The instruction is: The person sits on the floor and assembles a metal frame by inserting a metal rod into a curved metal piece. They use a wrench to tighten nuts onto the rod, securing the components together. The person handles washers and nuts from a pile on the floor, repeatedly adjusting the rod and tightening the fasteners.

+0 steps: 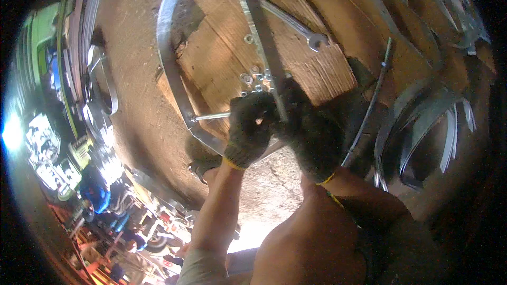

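A grey metal strap bent into a loop stands on a sheet of cardboard. Across its near end runs a thin metal rod, passing through the strap's left side and vanishing into my gloved left hand. That hand is closed around the rod inside the loop. Against the outside of the strap's right side is my gloved right hand, fingers bent and pressed together; what they pinch is hidden by the dark glove and shadow. Just beyond my fingers lie several small nuts and washers, with one nut farther off.
A combination wrench lies on the cardboard beyond the strap. More bent metal strips rest at the right, beside a long thin rod. Another strap loop is at the left. My shoe shows near the left forearm.
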`<state>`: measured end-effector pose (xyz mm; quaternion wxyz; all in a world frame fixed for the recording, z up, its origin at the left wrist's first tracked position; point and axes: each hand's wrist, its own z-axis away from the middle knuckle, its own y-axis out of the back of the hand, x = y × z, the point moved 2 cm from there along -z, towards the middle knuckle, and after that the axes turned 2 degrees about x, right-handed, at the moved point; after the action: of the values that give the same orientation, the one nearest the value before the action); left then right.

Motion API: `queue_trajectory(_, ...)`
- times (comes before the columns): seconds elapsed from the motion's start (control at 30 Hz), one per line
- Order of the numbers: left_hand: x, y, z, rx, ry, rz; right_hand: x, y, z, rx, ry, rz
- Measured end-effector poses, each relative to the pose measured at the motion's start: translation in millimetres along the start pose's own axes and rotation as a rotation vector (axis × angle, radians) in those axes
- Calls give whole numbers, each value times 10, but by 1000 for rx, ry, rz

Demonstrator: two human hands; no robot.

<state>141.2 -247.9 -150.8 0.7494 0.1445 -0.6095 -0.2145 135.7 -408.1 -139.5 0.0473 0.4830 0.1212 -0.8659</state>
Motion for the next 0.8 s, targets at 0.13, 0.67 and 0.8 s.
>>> queue_trajectory(0.13,30,-267,-244,-132,-63,-232,553,151,-161,144,-83,-258)
queue_trajectory(0.67,-518,-151,-137,-13,-14,-536,708,925,-665,345,238,660)
queue_trajectory(0.8,-616,-285,-321,-106,44,-775,919,902,-785,329,64,537)
